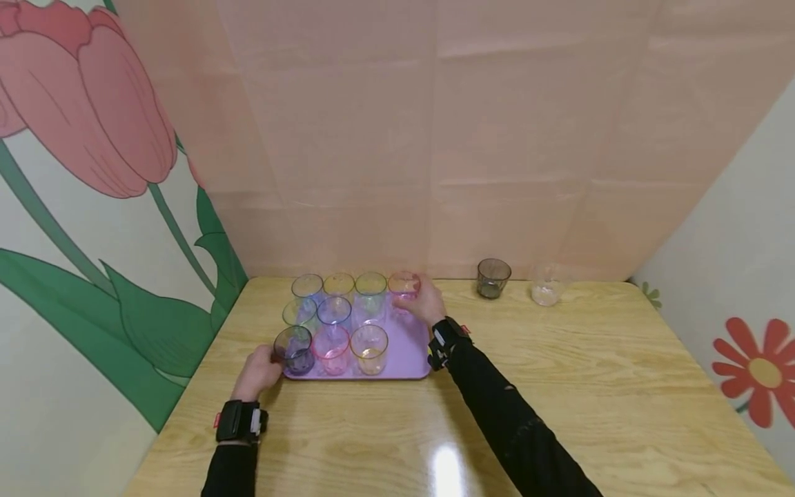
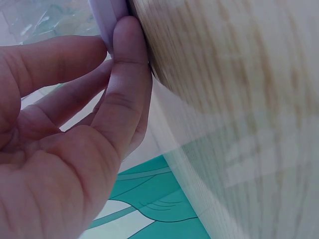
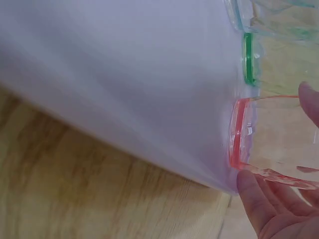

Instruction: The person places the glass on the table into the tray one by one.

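Observation:
A lilac tray (image 1: 406, 348) lies on the table, bearing several tinted glasses in rows. My left hand (image 1: 257, 373) is at the tray's front left corner, beside a dark purple glass (image 1: 295, 352); in the left wrist view its thumb and fingers pinch the tray's rim (image 2: 107, 20). My right hand (image 1: 426, 301) holds a red-tinted glass (image 3: 274, 137) at the right end of the back row. The thumb lies on one side of that glass and the fingers on the other, its base close against the tray. Next to it stands a green-tinted glass (image 1: 370, 293).
Right of the tray, near the back wall, stand a smoky grey glass (image 1: 493, 279) and a clear glass (image 1: 546, 290). A pink sheet (image 1: 435, 138) covers the wall behind the wooden table (image 1: 528, 366). Painted flower walls flank it.

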Motion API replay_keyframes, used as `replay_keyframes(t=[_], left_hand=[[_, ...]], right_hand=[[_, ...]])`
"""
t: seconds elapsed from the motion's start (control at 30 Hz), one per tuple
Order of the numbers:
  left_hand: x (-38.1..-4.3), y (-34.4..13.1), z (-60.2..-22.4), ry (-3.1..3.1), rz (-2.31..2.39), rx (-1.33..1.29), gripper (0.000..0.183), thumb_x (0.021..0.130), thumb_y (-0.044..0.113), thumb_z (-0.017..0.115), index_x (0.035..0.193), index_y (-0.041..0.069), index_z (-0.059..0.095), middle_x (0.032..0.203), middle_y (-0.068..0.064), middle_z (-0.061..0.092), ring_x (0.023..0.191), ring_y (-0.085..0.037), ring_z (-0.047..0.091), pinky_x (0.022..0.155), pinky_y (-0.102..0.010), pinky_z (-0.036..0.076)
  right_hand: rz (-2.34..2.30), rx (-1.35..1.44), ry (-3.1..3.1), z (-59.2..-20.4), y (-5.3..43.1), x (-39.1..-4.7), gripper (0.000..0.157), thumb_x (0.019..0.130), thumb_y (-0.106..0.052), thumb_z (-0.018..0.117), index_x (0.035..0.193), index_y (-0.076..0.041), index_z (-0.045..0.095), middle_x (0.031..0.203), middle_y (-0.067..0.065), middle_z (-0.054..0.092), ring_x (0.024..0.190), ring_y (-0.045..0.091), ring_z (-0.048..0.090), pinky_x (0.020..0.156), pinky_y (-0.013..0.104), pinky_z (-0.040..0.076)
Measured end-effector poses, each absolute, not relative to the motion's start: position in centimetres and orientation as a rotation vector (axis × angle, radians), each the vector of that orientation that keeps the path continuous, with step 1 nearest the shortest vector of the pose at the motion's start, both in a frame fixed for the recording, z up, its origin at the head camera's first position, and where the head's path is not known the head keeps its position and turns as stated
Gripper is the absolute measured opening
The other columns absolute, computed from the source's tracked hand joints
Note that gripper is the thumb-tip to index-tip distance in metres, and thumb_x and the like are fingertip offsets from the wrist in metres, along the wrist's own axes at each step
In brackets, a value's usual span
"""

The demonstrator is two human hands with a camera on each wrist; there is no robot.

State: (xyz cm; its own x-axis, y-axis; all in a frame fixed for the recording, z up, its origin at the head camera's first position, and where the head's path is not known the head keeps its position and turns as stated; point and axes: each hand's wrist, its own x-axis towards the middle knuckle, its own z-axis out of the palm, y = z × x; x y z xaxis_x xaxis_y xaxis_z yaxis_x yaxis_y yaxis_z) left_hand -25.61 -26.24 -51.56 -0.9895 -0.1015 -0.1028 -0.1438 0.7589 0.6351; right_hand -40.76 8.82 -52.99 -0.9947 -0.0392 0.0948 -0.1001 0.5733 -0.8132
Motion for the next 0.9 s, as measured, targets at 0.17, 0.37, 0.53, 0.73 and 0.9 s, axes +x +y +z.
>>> replay_keyframes(t=[0.17,0.37,0.53,0.73,0.9], left_hand=[[-25.58,-26.05,-51.53,2.891,1.051,-0.204,0.02,0.088,-0.002,0.059,0.103,-0.01,0.07,0.097,-0.019,0.072,0.087,-0.029,0.063,0.075,-0.039,0.052],[-25.67,-26.07,-51.42,2.872,1.051,-0.23,0.021,0.089,-0.002,0.059,0.105,-0.011,0.069,0.1,-0.021,0.072,0.089,-0.03,0.062,0.079,-0.044,0.053],[-25.58,-26.17,-51.6,2.866,1.052,-0.237,0.02,0.09,-0.002,0.059,0.105,-0.011,0.069,0.099,-0.021,0.072,0.09,-0.03,0.062,0.08,-0.044,0.053],[-25.5,-26.15,-51.73,2.879,1.059,-0.227,0.018,0.089,-0.002,0.06,0.102,-0.01,0.07,0.096,-0.019,0.072,0.087,-0.029,0.062,0.075,-0.039,0.051],[-25.56,-26.24,-51.72,2.877,1.069,-0.219,0.018,0.089,-0.002,0.059,0.101,-0.01,0.069,0.094,-0.019,0.07,0.086,-0.029,0.061,0.072,-0.036,0.049]], right_hand=[[1.347,0.102,-2.766,-52.96,8.6,-40.94,0.086,0.082,-0.028,0.091,0.15,0.002,0.048,0.131,0.028,0.066,0.121,0.043,0.065,0.103,0.055,0.052],[1.38,0.082,-2.772,-52.61,8.38,-40.84,0.087,0.083,-0.027,0.091,0.152,0.003,0.046,0.134,0.028,0.064,0.124,0.043,0.063,0.105,0.054,0.051],[1.411,0.074,-2.757,-52.62,8.17,-40.64,0.087,0.082,-0.024,0.091,0.151,0.004,0.046,0.135,0.029,0.064,0.123,0.043,0.063,0.105,0.053,0.052],[1.42,0.097,-2.744,-52.89,8.49,-40.76,0.088,0.081,-0.026,0.093,0.148,0.005,0.046,0.134,0.03,0.064,0.125,0.045,0.063,0.106,0.055,0.051],[1.444,0.175,-2.722,-53.11,9.14,-40.7,0.092,0.08,-0.029,0.093,0.15,0.007,0.045,0.142,0.03,0.061,0.134,0.045,0.058,0.113,0.055,0.047]])
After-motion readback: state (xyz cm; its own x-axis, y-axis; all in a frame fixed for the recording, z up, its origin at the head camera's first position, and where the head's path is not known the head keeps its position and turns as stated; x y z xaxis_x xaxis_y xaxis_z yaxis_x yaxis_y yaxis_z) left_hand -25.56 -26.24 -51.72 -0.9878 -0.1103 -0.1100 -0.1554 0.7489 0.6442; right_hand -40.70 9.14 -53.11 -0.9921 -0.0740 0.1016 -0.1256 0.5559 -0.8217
